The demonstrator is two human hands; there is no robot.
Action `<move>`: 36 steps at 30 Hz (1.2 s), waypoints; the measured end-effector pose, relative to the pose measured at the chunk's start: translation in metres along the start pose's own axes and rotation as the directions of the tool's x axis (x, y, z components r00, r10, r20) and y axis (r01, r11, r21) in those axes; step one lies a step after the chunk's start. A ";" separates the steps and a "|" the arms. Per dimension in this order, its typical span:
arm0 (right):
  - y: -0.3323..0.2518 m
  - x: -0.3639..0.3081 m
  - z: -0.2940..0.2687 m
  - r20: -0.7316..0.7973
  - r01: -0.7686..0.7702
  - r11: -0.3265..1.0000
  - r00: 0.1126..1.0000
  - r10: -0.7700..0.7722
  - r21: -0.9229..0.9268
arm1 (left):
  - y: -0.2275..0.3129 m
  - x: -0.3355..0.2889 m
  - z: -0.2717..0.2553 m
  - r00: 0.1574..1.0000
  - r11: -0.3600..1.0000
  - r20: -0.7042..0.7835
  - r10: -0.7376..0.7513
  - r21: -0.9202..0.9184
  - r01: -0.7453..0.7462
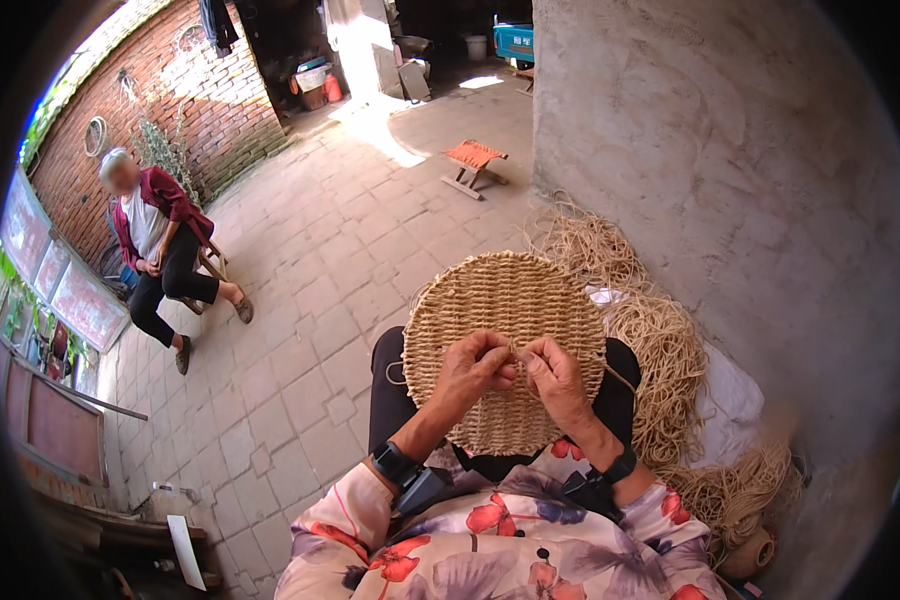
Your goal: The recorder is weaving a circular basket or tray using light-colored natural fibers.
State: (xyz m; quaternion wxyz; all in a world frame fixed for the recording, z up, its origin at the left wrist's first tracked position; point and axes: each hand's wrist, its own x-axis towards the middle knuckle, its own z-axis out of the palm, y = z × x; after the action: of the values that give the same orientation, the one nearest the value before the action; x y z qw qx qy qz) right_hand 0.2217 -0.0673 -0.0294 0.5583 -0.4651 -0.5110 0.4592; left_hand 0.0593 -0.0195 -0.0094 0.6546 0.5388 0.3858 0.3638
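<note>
A round, tan woven straw mat rests on my lap, with rows of thick twisted cord across its face. Over its middle, my left hand is closed, thumb and fingers pinched together. Close beside it my right hand pinches too, fingertips almost meeting the left ones. Between them runs a thin straw-coloured strand of cord, hard to make out against the weave. A loop of cord sticks out at the mat's left edge. Another cord end shows at its right edge.
Loose tan cord lies heaped along the wall to my right, beside white cloth. A folding stool with an orange seat stands ahead on the paving. At the left, another person sits on a wooden stool.
</note>
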 end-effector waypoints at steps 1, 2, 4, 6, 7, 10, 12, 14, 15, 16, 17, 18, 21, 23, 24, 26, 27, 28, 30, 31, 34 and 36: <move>-0.001 0.000 0.000 0.001 -0.001 1.000 1.000 0.001 0.000 | 0.000 0.000 0.000 1.000 1.000 -0.004 -0.004 0.003 0.004; -0.003 -0.001 -0.001 0.033 -0.004 1.000 0.999 0.004 -0.009 | 0.000 -0.001 0.000 1.000 1.000 -0.005 -0.004 0.003 0.004; -0.005 0.000 -0.002 0.064 -0.004 1.000 0.998 0.005 -0.020 | -0.001 -0.002 -0.001 1.000 0.997 -0.008 0.004 -0.075 -0.005; -0.003 0.001 -0.004 0.097 0.007 1.000 0.995 -0.007 0.002 | 0.001 -0.003 -0.001 1.000 0.998 -0.002 0.005 -0.067 -0.005; -0.001 0.002 -0.005 0.096 0.008 1.000 0.995 -0.008 0.002 | 0.002 -0.003 -0.001 1.000 0.998 0.003 0.004 -0.059 -0.004; 0.001 0.004 -0.006 0.090 0.002 1.000 0.996 -0.004 0.025 | 0.000 -0.003 -0.003 0.999 0.998 0.032 0.014 -0.062 -0.012; -0.005 0.005 -0.005 0.078 -0.005 0.992 0.997 0.015 -0.128 | -0.002 -0.002 -0.005 0.999 0.998 0.035 0.011 -0.061 -0.009; -0.006 0.005 -0.007 0.088 -0.016 0.990 0.996 0.028 -0.142 | -0.002 -0.002 -0.005 0.999 0.998 0.038 0.009 -0.060 -0.007; -0.007 0.007 -0.008 0.097 -0.024 0.987 0.994 0.040 -0.157 | 0.001 -0.003 -0.004 0.999 1.000 0.043 0.004 -0.030 -0.002; -0.008 0.007 -0.010 0.095 -0.021 0.987 0.995 0.037 -0.157 | 0.002 -0.002 -0.003 0.999 1.000 0.048 -0.002 0.001 0.002; -0.008 0.008 -0.012 0.106 -0.027 0.992 0.994 0.040 -0.120 | 0.002 0.000 -0.003 0.999 1.000 0.051 0.001 0.002 -0.001; -0.009 0.008 -0.013 0.118 -0.030 0.996 0.992 0.040 -0.082 | 0.000 0.001 -0.003 0.998 1.000 0.061 0.006 -0.003 -0.006; -0.011 0.010 -0.010 0.080 0.027 0.975 0.997 -0.009 -0.222 | -0.003 0.003 -0.005 0.997 0.999 0.072 0.036 0.011 -0.037; -0.015 0.010 -0.008 0.076 0.097 0.951 0.994 -0.078 -0.295 | 0.000 0.001 -0.005 0.998 0.998 0.065 -0.003 -0.064 0.007; -0.019 0.012 -0.005 0.079 0.159 0.917 0.987 -0.140 -0.365 | 0.000 0.001 -0.006 0.999 0.997 0.046 -0.016 -0.081 0.019; -0.006 0.017 -0.003 0.077 0.286 0.846 0.956 -0.282 -0.450 | -0.008 0.001 -0.007 0.999 0.999 0.036 0.029 -0.045 -0.027; -0.005 0.016 -0.002 0.082 0.272 0.847 0.961 -0.265 -0.456 | -0.010 0.001 -0.011 0.998 0.998 0.030 0.056 -0.012 -0.056; -0.008 0.015 -0.004 0.082 0.262 0.846 0.964 -0.253 -0.465 | -0.013 0.004 -0.010 0.998 0.998 0.041 0.053 -0.028 -0.051; -0.012 0.013 -0.008 0.088 0.236 0.836 0.971 -0.222 -0.495 | -0.019 0.007 -0.006 0.998 0.998 0.035 0.047 -0.043 -0.046; -0.012 0.011 -0.009 0.103 0.323 0.760 0.940 -0.324 -0.564 | -0.021 0.007 -0.004 0.999 0.998 0.015 0.043 -0.048 -0.043; -0.037 0.009 -0.005 0.121 0.461 0.644 0.858 -0.500 -0.611 | -0.029 0.007 -0.001 0.995 0.995 0.031 0.092 -0.044 -0.091; -0.041 0.010 -0.006 0.093 0.493 0.618 0.821 -0.563 -0.612 | -0.024 0.004 0.000 0.993 0.993 0.045 0.113 -0.039 -0.112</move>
State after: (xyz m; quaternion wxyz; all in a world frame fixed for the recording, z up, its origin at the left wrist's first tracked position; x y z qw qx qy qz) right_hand 0.2296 -0.0633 0.0126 0.5136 -0.4725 -0.7139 0.0581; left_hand 0.0630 -0.0196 -0.0337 0.6517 0.5560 0.3325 0.3944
